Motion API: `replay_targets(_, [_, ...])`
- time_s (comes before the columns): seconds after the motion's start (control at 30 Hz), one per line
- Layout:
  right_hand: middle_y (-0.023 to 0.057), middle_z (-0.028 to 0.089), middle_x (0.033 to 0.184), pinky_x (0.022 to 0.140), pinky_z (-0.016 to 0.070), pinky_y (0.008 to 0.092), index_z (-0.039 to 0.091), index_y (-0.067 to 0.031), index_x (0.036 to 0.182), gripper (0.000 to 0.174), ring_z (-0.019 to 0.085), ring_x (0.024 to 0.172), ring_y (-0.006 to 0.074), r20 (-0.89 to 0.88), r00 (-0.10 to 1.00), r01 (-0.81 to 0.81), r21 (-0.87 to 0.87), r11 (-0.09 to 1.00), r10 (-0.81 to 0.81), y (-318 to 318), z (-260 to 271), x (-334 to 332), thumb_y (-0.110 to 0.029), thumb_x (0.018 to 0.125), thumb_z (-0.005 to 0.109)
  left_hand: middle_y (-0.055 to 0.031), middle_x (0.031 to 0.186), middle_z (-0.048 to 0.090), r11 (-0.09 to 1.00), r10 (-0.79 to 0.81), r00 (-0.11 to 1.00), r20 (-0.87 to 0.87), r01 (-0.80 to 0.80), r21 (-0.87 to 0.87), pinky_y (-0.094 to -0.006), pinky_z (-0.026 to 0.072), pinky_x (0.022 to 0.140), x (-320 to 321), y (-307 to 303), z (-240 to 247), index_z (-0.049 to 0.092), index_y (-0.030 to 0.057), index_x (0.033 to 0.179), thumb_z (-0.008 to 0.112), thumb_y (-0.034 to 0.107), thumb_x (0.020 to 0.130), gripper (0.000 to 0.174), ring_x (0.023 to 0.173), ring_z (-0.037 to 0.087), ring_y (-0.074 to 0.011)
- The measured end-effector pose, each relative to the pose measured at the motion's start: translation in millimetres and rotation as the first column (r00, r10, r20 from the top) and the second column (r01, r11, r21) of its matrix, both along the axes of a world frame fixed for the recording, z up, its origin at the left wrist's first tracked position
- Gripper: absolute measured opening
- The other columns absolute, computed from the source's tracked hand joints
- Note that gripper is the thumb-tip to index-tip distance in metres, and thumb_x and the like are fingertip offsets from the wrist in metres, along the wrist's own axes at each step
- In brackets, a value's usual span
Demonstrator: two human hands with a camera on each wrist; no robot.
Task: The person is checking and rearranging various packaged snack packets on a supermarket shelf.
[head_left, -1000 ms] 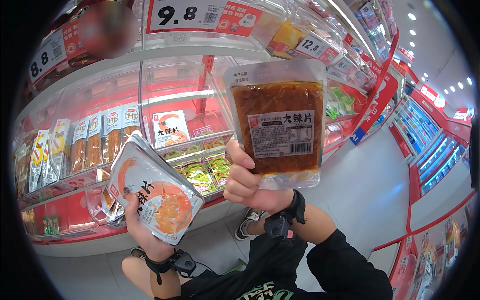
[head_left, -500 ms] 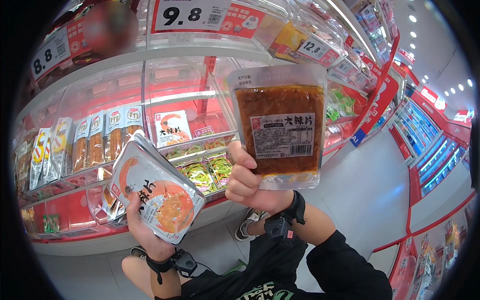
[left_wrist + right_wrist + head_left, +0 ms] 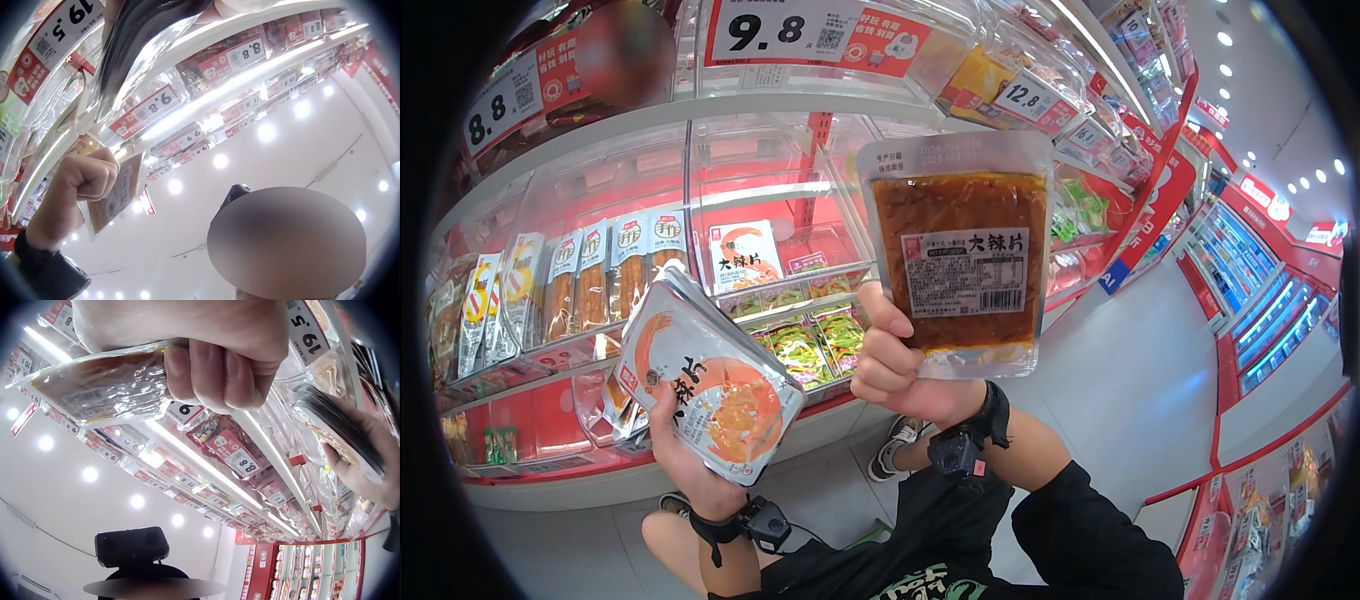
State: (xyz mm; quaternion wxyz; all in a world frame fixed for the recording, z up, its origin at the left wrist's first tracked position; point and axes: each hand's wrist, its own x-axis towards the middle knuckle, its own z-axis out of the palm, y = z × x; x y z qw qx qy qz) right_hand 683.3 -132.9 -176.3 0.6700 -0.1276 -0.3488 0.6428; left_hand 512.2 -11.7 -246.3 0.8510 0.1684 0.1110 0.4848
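Observation:
My left hand grips a stack of flat silver-white snack packets, thumb across the front one, which shows a red-orange swirl and a picture of the food. Seen from the right wrist view, several packets lie together edge to edge in that hand. Raised to the right of them, one sealed packet of reddish-brown food faces me with its back label and barcode. The curled fingers of my right hand hold it by its lower left edge. Printed dates run along its clear top strip.
Another white packet of the same design stands in a clear shelf bin ahead. Green-and-pink packs lie below it, and long brown snack packs stand to the left. Price signs line the shelf above. Floor aisle runs right.
Both hands keep their grips. The right packet has shifted very slightly down and its printed dates show more clearly. The left stack is almost still, dipping a little at its right edge.

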Motion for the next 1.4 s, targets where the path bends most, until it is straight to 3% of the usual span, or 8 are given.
replay_targets(1.4, [-0.0055, 0.026, 0.049, 0.051, 0.0216, 0.0257, 0.035, -0.0141, 0.079, 0.037, 0.022, 0.044, 0.008, 0.002, 1.0, 0.011, -0.038, 0.999, -0.011, -2.0, 1.7, -1.3, -0.048, 0.09, 0.042, -0.0083, 0.115, 0.058, 1.0, 0.024, 0.999, 0.039, -0.023, -0.02, -0.0413, 0.0486, 0.09, 7.4, 22.5, -19.2, 0.049, 0.0068, 0.121, 0.053, 0.027, 0.09, 0.037, 0.104, 0.058, -0.0243])
